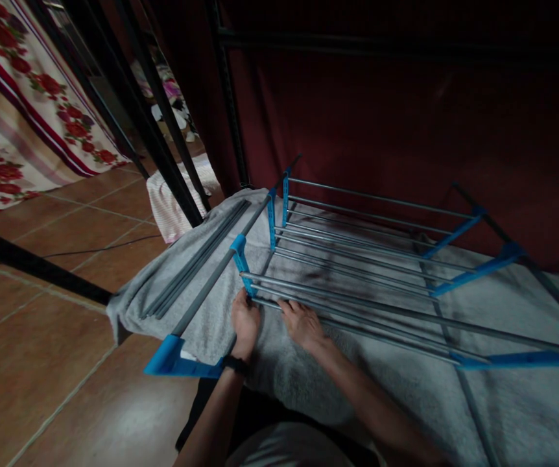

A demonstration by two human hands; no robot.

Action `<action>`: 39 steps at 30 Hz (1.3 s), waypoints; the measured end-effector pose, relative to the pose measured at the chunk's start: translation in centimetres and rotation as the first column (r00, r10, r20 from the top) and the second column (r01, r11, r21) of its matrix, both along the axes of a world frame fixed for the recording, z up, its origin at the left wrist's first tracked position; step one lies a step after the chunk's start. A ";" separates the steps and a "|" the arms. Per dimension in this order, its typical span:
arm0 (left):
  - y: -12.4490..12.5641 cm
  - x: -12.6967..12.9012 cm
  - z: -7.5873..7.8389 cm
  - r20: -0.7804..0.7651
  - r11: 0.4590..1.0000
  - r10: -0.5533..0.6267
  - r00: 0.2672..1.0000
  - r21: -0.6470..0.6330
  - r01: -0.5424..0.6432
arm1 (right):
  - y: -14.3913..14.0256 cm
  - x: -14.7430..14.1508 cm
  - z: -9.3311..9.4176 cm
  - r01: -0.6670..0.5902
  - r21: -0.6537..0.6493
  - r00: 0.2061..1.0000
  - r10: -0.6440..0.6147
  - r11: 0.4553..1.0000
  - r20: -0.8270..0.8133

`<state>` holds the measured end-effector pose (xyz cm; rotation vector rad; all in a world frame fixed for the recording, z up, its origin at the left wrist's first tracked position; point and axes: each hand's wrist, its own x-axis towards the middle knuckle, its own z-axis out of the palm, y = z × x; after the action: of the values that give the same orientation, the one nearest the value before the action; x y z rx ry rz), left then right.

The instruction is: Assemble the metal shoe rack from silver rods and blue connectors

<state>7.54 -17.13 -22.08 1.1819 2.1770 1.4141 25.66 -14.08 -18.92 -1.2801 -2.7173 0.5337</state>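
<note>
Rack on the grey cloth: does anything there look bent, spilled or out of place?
The loose rods on the cloth, left of the rack, stand out: they lie unattached, while others run between its blue brackets. I see no spill or plain damage.

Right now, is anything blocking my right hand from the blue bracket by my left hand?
Your left hand is at the lower end of the blue bracket. Along the grey rod from your right hand to there, nothing visible blocks.

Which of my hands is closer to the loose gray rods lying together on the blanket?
Your left hand. It's at the lower end of a blue bracket, right of the loose rods; your right hand is farther right, on a rack rod.
</note>
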 end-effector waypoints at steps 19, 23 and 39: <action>0.2 0.1 -0.1 -0.127 0.990 0.042 0.991 -0.127 -0.058 | 2.5 -6.3 0.4 -0.160 -0.049 0.983 0.154 0.986 -0.101; 0.2 0.2 0.2 -0.129 0.987 0.037 0.991 -0.150 -0.056 | 3.0 -6.2 0.4 -0.161 -0.027 0.984 0.158 0.987 -0.085; 0.1 -0.1 0.0 -0.086 0.995 0.024 0.996 -0.099 -0.033 | 2.7 -6.3 0.2 -0.139 -0.050 0.989 0.136 0.989 -0.061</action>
<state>7.48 -17.03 -22.12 1.2001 2.3021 1.2704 19.38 -11.39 -18.74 -1.0761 -2.7753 0.6507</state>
